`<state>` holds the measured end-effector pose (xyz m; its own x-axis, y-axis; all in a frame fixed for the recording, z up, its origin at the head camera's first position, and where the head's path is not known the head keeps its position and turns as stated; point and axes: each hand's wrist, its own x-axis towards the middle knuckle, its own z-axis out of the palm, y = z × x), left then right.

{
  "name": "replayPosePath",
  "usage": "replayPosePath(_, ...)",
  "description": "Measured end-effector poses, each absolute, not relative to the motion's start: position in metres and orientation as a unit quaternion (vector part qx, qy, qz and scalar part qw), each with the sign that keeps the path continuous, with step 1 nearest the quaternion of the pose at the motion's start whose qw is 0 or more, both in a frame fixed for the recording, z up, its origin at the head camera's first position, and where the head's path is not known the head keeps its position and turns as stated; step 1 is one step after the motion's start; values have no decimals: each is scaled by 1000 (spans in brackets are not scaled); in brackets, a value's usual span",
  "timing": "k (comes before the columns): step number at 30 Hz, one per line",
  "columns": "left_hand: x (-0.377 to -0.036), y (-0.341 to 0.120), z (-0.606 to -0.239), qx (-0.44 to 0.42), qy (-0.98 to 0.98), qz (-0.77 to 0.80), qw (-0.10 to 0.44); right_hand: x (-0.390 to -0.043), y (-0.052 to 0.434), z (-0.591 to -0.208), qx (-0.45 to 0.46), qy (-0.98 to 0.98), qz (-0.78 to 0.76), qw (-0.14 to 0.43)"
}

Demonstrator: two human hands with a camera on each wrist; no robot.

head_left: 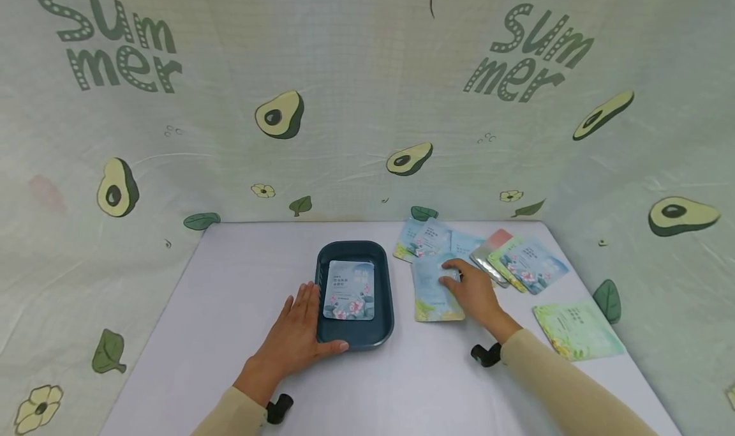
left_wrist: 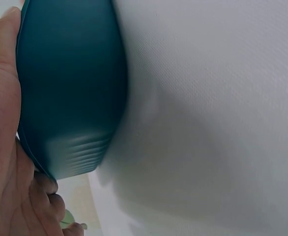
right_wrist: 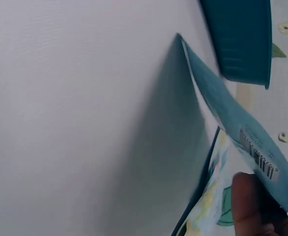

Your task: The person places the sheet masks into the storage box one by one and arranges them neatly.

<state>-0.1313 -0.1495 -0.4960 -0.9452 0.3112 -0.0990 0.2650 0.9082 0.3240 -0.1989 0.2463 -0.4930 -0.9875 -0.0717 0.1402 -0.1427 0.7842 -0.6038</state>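
So the dark teal plastic tray (head_left: 383, 276), a rounded rectangle with smooth walls, sits mid-table with one glossy flat sachet (head_left: 349, 290) lying inside it, and the left hand (head_left: 298, 334) rests against the tray's left wall, fingers straight and thumb along the near rim. Just right of the tray the right hand (head_left: 473, 293) pinches a pale blue foil sachet (head_left: 430, 289), lifting its far edge off the matte white tablecloth (head_left: 230, 295). More shiny sachets (head_left: 528, 263) fan out further right of the tray.
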Motion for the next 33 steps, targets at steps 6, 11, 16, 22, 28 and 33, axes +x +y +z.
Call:
replayPosePath(6,-131,-149,-496,150,975,146,68,-208,243,-485,44,-943,331,-1)
replayPosePath(11,-131,-150,-494,154,977,136,57,-209,240,-483,34,-930,366,8)
replayPosePath(16,-131,-150,-493,156,978,130,56,-211,237,-479,22,-916,400,23)
replayPosePath(22,-132,-151,-492,154,978,128,61,-216,232,-469,19,-905,423,36)
replayPosePath(28,-131,-150,-493,152,977,135,62,-221,221,-449,29,-899,434,54)
replayPosePath(33,-131,-148,-492,152,976,139,68,-223,207,-437,34,-888,455,61)
